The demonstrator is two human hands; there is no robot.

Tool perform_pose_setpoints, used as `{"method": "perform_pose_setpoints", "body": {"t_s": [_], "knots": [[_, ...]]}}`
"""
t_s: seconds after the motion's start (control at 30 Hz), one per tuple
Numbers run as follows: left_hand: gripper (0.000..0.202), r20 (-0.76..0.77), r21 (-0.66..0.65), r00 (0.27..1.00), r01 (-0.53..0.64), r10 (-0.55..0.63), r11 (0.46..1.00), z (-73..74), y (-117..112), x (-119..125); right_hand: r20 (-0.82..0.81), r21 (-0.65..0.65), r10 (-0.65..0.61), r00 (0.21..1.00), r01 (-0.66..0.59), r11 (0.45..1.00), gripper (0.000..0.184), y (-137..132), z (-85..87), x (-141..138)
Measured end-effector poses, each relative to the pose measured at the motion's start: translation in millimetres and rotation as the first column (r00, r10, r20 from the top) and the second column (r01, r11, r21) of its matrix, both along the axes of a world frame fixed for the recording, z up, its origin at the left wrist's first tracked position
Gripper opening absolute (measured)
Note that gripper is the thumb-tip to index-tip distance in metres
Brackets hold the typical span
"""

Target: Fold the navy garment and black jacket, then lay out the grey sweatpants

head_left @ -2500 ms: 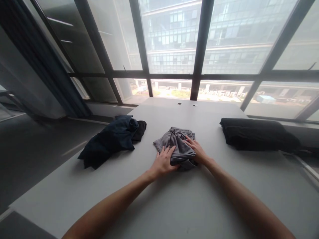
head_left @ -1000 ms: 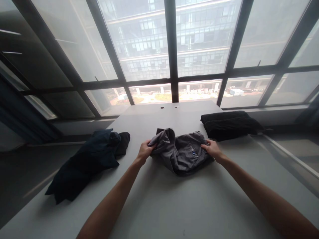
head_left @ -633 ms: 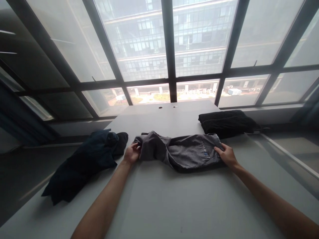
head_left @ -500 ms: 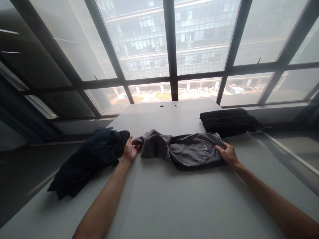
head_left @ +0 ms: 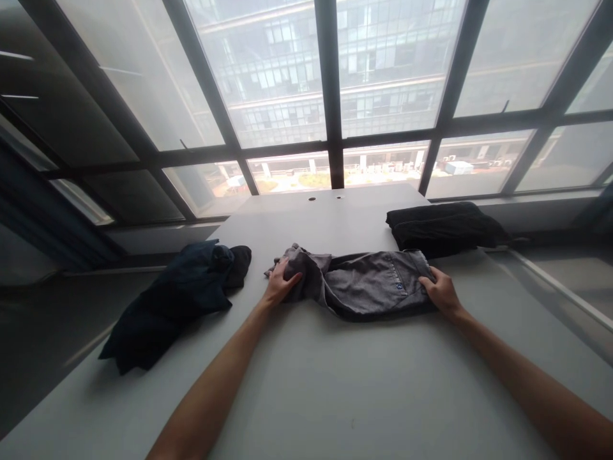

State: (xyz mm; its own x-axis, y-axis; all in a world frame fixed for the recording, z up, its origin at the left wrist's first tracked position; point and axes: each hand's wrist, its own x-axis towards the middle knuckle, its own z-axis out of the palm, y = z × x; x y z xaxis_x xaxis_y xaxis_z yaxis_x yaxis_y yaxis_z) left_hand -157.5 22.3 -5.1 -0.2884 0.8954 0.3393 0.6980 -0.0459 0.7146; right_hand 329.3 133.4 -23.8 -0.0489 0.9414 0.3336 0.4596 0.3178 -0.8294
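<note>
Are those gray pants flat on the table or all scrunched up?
Half and half. The gray pants lie flat near the right hand, but they are bunched in folds under the left hand.

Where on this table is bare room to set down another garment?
The white table's widest bare patch lies in front of the grey trousers, between the left hand and right hand. A smaller one lies behind the trousers. It is crowded where the dark navy garment and folded black garment almost touch the trousers.

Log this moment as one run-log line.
left hand: grasps bunched end of grey trousers | right hand: on their pocketed end | nearby: dark navy garment, folded black garment
</note>
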Motion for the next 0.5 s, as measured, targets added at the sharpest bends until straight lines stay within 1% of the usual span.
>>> {"method": "perform_pose_setpoints", "body": {"t_s": [0.07,0.13,0.2,0.3,0.33,0.37,0.43,0.47,0.5], "knots": [[0.075,0.009,-0.015,0.996,0.085,-0.085,0.996,2.7,-1.4,-0.1,0.006,-0.004,-0.004,1.0,0.004,1.0,0.03,0.4,-0.3,-0.3],[0.07,0.095,0.026,0.982,0.161,-0.163,0.987,6.8,-3.6,1.8,0.008,-0.008,-0.002,1.0,0.002,1.0,0.031,0.6,-0.3,-0.4],[0.056,0.232,0.098,0.95,0.19,-0.208,0.977,10.8,-6.7,4.0,0.014,-0.009,0.0,1.0,0.001,1.0,0.03,0.4,0.2,-0.7],[0.028,0.382,0.169,0.895,0.176,-0.229,0.97,13.9,-12.0,1.7,0.022,-0.003,-0.012,1.0,0.012,1.0,0.029,-0.3,1.4,-1.5],[0.02,0.45,0.199,0.863,0.154,-0.229,0.968,14.0,-13.6,-1.2,0.02,0.0,-0.017,1.0,0.017,1.0,0.029,-0.5,1.8,-1.7],[0.015,0.534,0.239,0.813,0.118,-0.232,0.964,13.8,-15.0,-4.9,0.015,0.002,-0.022,1.0,0.022,1.0,0.029,-0.6,2.1,-1.9],[0.018,0.702,0.322,0.664,0.025,-0.257,0.946,12.6,-17.2,-13.7,0.001,0.007,-0.034,0.999,0.034,0.999,0.029,-0.8,2.4,-2.2],[0.021,0.758,0.352,0.591,-0.018,-0.274,0.936,11.9,-18.1,-18.1,-0.011,0.009,-0.042,0.999,0.042,0.999,0.029,-0.9,2.3,-2.3],[0.023,0.789,0.375,0.538,-0.042,-0.295,0.926,11.3,-18.9,-22.3,-0.026,0.011,-0.051,0.998,0.051,0.999,0.028,-1.0,2.2,-2.4]]}}
